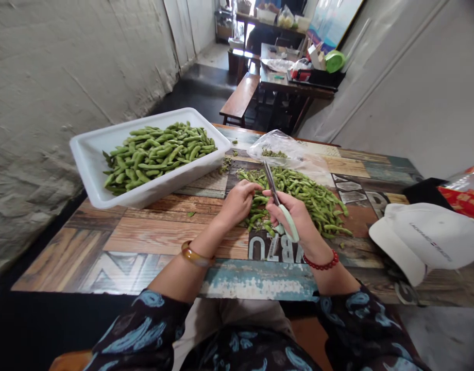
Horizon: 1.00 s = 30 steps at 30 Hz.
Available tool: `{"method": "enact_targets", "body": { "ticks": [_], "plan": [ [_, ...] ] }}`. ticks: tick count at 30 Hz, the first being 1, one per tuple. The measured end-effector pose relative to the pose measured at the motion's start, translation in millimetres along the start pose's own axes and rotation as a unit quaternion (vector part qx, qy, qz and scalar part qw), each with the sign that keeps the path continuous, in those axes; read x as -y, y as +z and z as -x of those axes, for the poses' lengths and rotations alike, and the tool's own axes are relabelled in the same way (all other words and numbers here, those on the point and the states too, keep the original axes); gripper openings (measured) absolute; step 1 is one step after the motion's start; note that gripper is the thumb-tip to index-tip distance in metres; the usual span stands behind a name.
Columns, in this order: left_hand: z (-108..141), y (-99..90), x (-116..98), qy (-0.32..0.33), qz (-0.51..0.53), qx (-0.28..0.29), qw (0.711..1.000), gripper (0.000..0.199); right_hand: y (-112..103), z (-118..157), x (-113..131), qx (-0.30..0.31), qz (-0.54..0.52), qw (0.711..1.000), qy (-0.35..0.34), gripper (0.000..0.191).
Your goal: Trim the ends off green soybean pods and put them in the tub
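The left hand [239, 203] is at the near left edge of a loose pile of green bean pods [316, 198], with its fingers bent in close together. I cannot tell if that grip has a pod in it, because the fingertips are partly hidden. The right hand [293, 212] is just beside it, and its grip is closed around a pair of scissors [271, 184] with pale green handles. The metal blades point up and away from the person, over the pile, and they look close together. The pile lies on a patchwork surface [179, 229] with wood colors, blue paint and big letters. Some pods are near the hands, and many more spread out to the right. A big white tub [183, 179] sits to the left of the pile, and plump green pods [159, 154] are heaped in it. Behind the pile is a thin clear plastic bag [299, 154], and small green bits [273, 153] show there too. More little scraps lie near the tub. Over on the right is a white cap [426, 239], with a red packet [463, 193] behind it. The left wrist has a brown ring bracelet [194, 256], and the right wrist has red beads [324, 264]. Farther back is a long wooden bench [240, 95].
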State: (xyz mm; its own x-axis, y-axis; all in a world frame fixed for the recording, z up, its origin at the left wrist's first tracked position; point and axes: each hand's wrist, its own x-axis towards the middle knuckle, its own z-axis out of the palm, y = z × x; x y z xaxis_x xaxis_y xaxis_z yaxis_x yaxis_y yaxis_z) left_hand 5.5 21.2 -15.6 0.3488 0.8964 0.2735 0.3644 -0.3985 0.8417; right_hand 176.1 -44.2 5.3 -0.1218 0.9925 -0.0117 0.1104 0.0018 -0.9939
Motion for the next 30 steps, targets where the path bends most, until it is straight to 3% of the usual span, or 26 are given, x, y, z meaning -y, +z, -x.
{"method": "enact_targets", "body": {
  "ticks": [5, 8, 11, 14, 17, 20, 23, 30],
  "plan": [
    [-1.1, 6.9, -5.2, 0.051, -0.234, 0.036, 0.970, 0.026, 3.6, -0.5, -0.8, 0.024, 0.048, 0.998, -0.017, 0.044],
    [-1.3, 8.9, -8.1, 0.059, -0.267, 0.067, 0.960, 0.021, 2.8, -0.5, -1.3, 0.033, 0.073, 0.996, -0.033, 0.033],
    [-0.2, 4.6, -4.1, 0.049, -0.194, 0.038, 0.979, 0.012, 0.7, -0.7, -2.0, 0.021, 0.051, 0.998, -0.021, 0.038],
    [2.1, -5.7, 1.4, -0.016, -0.008, -0.008, 1.000, 0.003, -2.0, -0.7, -1.4, -0.009, 0.016, 1.000, -0.007, 0.048],
    [5.1, -15.8, -0.7, -0.099, 0.207, -0.017, 0.973, 0.018, -4.6, -0.6, -0.8, -0.032, 0.009, 0.999, -0.004, 0.048],
    [7.8, -21.2, -9.8, -0.134, 0.331, 0.012, 0.934, 0.030, -6.0, -0.6, -2.5, -0.017, 0.010, 1.000, -0.005, 0.049],
    [9.7, -23.1, -17.7, -0.144, 0.357, 0.016, 0.923, 0.029, -7.1, -0.5, -4.5, 0.023, 0.023, 0.999, -0.014, 0.051],
    [10.8, -24.7, -21.3, -0.122, 0.314, -0.044, 0.941, 0.027, -7.5, 2.1, 0.4, 0.070, 0.059, 0.996, -0.021, 0.051]
  ]
}}
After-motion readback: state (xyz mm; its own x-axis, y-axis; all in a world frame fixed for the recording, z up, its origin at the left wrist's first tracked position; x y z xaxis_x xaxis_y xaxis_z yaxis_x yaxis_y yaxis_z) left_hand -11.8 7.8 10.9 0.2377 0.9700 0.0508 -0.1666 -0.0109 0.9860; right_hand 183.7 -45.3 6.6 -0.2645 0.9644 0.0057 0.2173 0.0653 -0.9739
